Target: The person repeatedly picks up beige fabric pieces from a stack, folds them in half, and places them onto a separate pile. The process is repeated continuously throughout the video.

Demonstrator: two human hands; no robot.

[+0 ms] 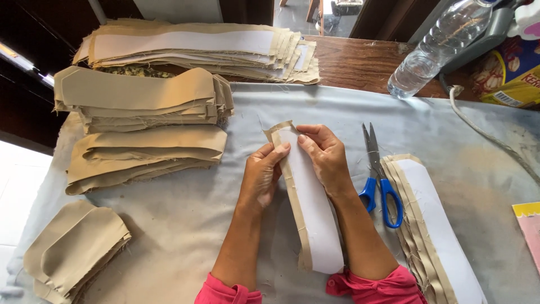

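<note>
My forearms come up from the bottom edge of the frame, pink sleeves bunched at the wrists, and meet just below the middle of the picture. Both hands grip the upper end of a long tan fabric strip with a white lining (310, 197), which runs from the centre down toward the bottom, slightly slanted to the right. My left hand (262, 174) is curled on the strip's left edge, fingers folded, thumb pressing onto the white face near the top. My right hand (326, 159) arches over the right edge, knuckles up, its thumb tip just beside the left thumb on the lining. The strip's top corner pokes out above both thumbs.

Everything lies on a pale grey cloth (185, 225) covering the table. Just right of my right wrist lie blue-handled scissors (379, 177), blades pointing up. Further right lies a stack of similar lined strips (436, 231). Upper left holds piles of tan cut pieces (140, 112), with another small pile (76, 247) at lower left. A clear plastic bottle (436, 48) lies tilted at upper right.
</note>
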